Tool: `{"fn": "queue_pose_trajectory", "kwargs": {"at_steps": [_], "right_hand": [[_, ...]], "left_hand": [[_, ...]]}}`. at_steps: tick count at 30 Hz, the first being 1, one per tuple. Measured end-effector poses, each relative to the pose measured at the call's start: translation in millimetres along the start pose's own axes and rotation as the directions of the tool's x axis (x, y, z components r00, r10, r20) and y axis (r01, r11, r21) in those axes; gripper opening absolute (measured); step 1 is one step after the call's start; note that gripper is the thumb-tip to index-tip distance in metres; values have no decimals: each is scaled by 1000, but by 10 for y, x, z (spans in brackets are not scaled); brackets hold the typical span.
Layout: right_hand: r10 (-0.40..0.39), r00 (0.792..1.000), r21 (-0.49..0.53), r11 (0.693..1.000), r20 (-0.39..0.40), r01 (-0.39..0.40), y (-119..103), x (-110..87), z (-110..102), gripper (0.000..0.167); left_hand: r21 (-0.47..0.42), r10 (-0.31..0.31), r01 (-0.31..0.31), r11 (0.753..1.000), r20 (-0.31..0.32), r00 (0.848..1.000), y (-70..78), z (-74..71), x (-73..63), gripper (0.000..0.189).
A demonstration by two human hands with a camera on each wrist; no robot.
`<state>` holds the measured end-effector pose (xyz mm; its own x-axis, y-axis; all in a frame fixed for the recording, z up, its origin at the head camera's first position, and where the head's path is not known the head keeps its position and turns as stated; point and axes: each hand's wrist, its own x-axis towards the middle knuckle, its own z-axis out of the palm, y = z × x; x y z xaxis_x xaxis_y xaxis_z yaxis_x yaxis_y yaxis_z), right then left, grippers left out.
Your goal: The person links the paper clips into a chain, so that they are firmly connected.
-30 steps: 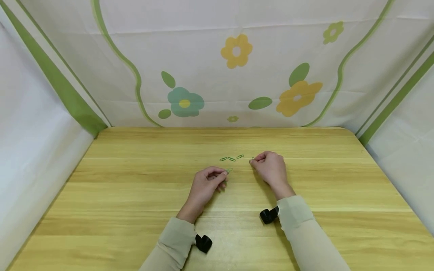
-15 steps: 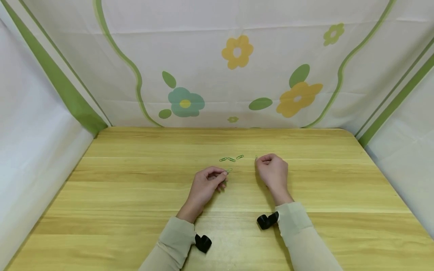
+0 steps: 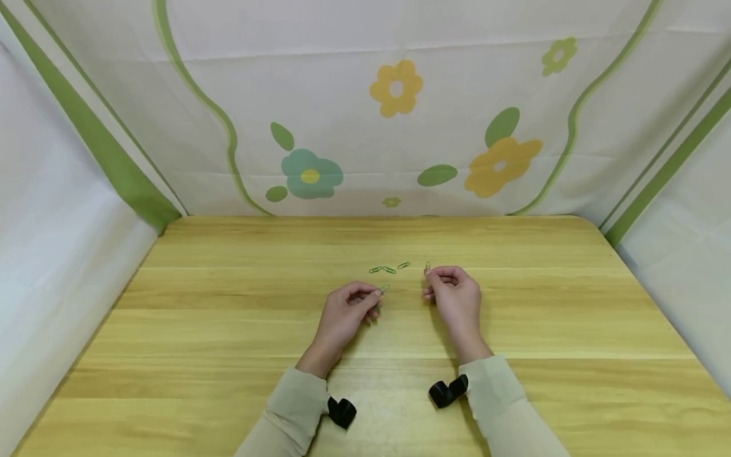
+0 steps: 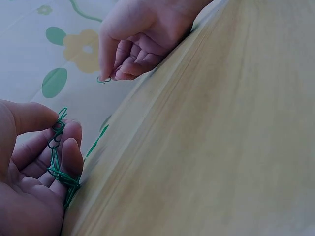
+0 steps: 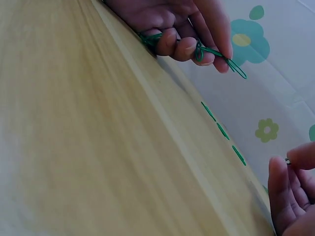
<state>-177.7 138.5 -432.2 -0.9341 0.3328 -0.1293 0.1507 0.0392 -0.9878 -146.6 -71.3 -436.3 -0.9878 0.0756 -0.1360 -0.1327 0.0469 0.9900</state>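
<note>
1. Leftmost, the left hand (image 3: 344, 311) pinches the end of a string of narrow, round-ended, green wire paper clips (image 4: 60, 175) between thumb and forefinger, with hardly any gap; its other fingers are bent. The string is held above the desk, one long loop poking out past the fingertips toward the right.
2. Next, on the pale yellow wood-grain desk (image 3: 377, 393), three loose green wire paper clips lie in a short row. The left loose clip (image 3: 374, 270) slants up to the right, the middle loose clip (image 3: 389, 270) slants down; whether their near ends touch cannot be told. The right loose clip (image 3: 403, 265) slants up and lies just beside them.
3. Rightmost, the right hand (image 3: 459, 301) pinches a single green wire paper clip (image 3: 428, 265) between thumb and forefinger, its loop pointing away from the person.
4. In the head view, just a pale loop shows at the left fingertips. The left wrist view reveals the string running down by the palm into a tangle of darker green loops.
5. The right wrist view gives the string's other side, passing behind two bent fingers; there the loose clips look like thin dashes.
6. From above, the head view shows the loose clips' oval outlines.
</note>
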Motion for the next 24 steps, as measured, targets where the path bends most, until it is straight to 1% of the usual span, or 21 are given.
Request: {"fn": "queue_pose_trajectory", "kwargs": {"at_steps": [2,4,8,11,14,16,19,22,24], "right_hand": [[-6,1000,22,1000,4,6,11,-19,16,15],[-14,1000,39,999,0,14,20,-34,25,14],[-31,999,64,997,-33,33,31,-53,21,12],[-32,998,86,996,-56,37,34,-58,13,11],[-35,998,102,994,-56,40,26,-58,15,12],[-40,998,107,993,-49,45,21,-56,21,13],[-54,998,116,992,-36,57,15,-47,34,14],[-71,997,133,988,-17,73,26,-34,52,13],[-93,996,148,985,0,92,41,-26,67,12]], "left_hand": [[-8,3,-4,1000,-34,999,-20,11,-6,20],[-22,10,-12,1000,-83,997,-32,33,-15,18],[-56,36,-46,997,-175,984,-29,110,-21,18],[-103,24,-49,993,-230,973,4,169,-19,18],[-131,3,-41,990,-275,961,25,205,-3,16],[-130,5,-44,991,-291,957,37,213,5,16],[-134,21,-64,989,-298,954,32,207,29,16],[-175,38,-94,980,-302,953,33,197,42,16],[-209,46,-111,972,-295,954,26,195,58,16]]}}
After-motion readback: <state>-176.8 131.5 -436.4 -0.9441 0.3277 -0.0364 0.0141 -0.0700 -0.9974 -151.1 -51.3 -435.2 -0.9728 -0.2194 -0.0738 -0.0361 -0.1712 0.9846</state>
